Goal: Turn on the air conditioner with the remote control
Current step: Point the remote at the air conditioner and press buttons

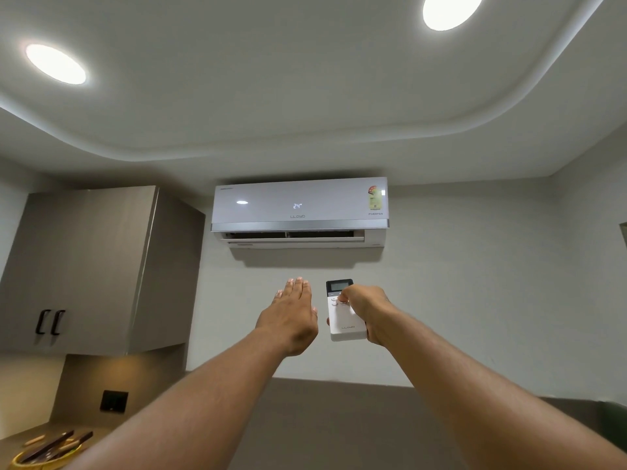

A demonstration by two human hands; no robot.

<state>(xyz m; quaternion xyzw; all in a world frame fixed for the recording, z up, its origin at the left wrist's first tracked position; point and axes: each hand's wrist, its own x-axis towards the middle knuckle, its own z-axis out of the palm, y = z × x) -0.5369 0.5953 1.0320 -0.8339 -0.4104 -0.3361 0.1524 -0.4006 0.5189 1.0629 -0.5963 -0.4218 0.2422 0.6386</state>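
A white split air conditioner (300,212) hangs high on the wall straight ahead. Its front shows a lit "24" and the bottom flap stands open. My right hand (368,312) holds a white remote control (346,322) with a dark screen at its top, pointed up at the unit, thumb resting on the upper buttons. My left hand (291,317) is raised beside it, flat, fingers together and stretched toward the unit, holding nothing. Both arms reach up from below.
A grey wall cabinet (91,269) with two black handles hangs at the left. Below it sit a black wall switch (114,401) and a yellow bowl (44,457) with utensils on a counter. Two round ceiling lights (56,64) shine overhead.
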